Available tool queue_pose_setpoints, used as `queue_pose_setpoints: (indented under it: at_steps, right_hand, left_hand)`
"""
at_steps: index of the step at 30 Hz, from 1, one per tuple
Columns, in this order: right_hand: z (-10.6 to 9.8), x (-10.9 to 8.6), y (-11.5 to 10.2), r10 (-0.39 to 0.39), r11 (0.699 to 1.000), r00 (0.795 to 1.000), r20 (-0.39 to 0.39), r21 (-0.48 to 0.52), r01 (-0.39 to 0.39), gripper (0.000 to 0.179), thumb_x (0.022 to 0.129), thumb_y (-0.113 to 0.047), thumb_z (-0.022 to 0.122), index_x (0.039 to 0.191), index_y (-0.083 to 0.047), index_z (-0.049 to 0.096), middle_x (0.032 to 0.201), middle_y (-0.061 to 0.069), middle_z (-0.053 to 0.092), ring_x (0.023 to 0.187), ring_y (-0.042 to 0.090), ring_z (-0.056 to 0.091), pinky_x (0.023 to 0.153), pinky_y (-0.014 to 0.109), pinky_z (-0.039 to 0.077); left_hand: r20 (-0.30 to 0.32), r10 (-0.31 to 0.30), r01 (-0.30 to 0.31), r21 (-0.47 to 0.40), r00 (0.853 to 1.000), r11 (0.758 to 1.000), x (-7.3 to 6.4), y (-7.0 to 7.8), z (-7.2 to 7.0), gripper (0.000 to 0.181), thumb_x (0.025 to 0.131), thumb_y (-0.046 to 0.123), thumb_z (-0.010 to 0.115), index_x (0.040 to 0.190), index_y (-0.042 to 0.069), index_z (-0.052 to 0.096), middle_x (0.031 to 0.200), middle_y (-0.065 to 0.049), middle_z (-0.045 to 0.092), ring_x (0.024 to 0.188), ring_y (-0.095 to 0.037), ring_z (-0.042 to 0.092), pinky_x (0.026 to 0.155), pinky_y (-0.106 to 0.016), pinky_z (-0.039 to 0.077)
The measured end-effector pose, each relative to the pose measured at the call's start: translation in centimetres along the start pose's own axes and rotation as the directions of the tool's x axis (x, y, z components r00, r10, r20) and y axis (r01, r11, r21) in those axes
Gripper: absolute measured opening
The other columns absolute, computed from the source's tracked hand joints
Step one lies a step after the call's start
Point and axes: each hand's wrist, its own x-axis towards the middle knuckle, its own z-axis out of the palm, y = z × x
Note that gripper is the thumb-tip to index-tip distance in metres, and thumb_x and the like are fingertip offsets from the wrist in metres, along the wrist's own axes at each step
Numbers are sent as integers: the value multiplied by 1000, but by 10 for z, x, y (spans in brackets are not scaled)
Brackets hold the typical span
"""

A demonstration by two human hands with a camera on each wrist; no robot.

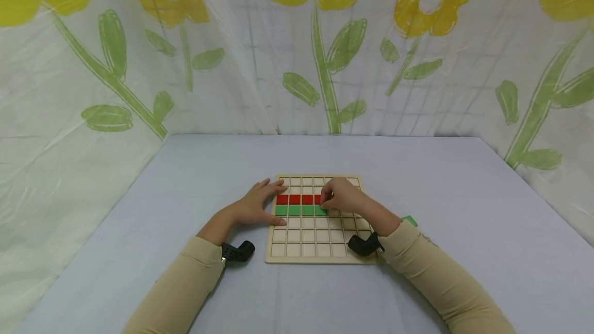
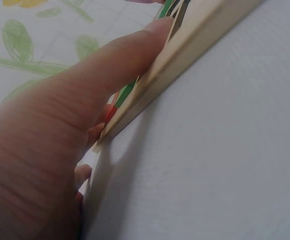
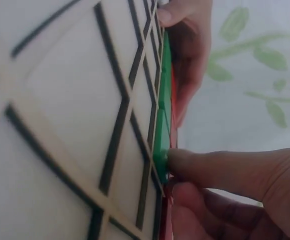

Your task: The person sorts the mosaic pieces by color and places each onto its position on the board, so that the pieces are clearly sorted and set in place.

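A wooden grid board (image 1: 320,260) lies flat on the table. Across it runs a row of red tiles (image 1: 294,199), with a row of green tiles (image 1: 294,211) directly below. My left hand (image 1: 252,205) rests at the board's left edge, thumb and fingers spread apart, the thumb (image 2: 150,45) lying over the rim. At the right end of the green row, my right hand (image 1: 345,197) has its thumb and curled fingers on the last green tile (image 3: 161,135), which sits in its cell. That hand partly covers the red tile above and the cells to the right.
Something green (image 1: 410,220) shows on the table behind the right sleeve, mostly hidden. Both wrists carry black camera mounts (image 1: 238,251) close to the board. A white sheet with painted flowers (image 1: 345,48) hangs behind the table (image 1: 223,164).
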Motion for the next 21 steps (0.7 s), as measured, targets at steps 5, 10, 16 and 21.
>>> queue_pose_setpoints:
  at_steps: [5,10,16,21]
  right_hand:
    - [-4,0,1,25,999,1000,-7,32,-25,4,81,-8,70,78,-5,70,80,6,68,63,11,57,57,23,49]
    - [-12,-5,7,68,994,998,15,86,-69,6,82,-10,69,84,-5,71,82,6,68,64,13,59,59,24,51]
    - [-23,-16,20,90,985,995,33,144,-94,11,82,-12,69,90,-4,72,86,7,68,63,14,59,59,26,51]
    - [-32,-27,31,136,979,990,44,147,-141,13,83,-14,70,92,-5,72,85,6,67,59,12,53,57,28,47]
  left_hand:
    - [5,0,0,-9,1000,1000,0,0,0,91,69,53,75,145,24,34,157,7,16,146,-28,-3,115,-57,5]
    - [4,1,-1,-15,1000,1000,0,0,-1,92,69,53,76,145,24,34,157,6,16,146,-28,-3,115,-58,5]
    - [3,6,-6,-13,1000,1000,1,-1,0,91,69,52,76,145,23,34,157,6,17,146,-29,-3,115,-58,5]
    - [4,-3,3,-14,1000,1000,1,-1,0,91,69,52,76,145,23,34,157,7,16,146,-29,-3,115,-58,6]
